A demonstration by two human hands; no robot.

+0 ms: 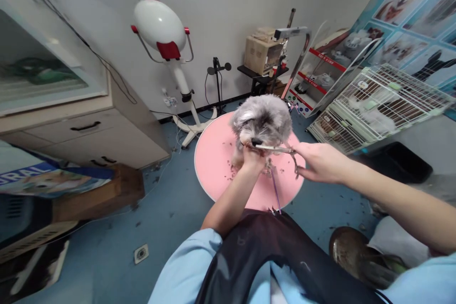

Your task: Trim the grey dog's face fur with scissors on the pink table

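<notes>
A fluffy grey dog (265,111) faces me on a round pink grooming table (211,152) scattered with hair clippings. My left hand (253,156) is closed at the dog's chin, just under its dark nose; its fingers are partly hidden against the fur. In my right hand (322,162) is a pair of scissors (277,149), gripped by the finger loops. The blades lie level across the front of the muzzle, pointing left, close above my left hand. Whether the blades touch fur I cannot tell. A thin purple strip (276,189) runs from near the dog toward my dark apron (249,247).
A bent metal grooming arm (301,52) rises behind the table. White wire cages (377,104) and a red-edged shelf (320,76) stand right. A white-and-red stand dryer (160,26) is at back left, a cabinet (135,123) at left. Cables and hair lie on the blue floor.
</notes>
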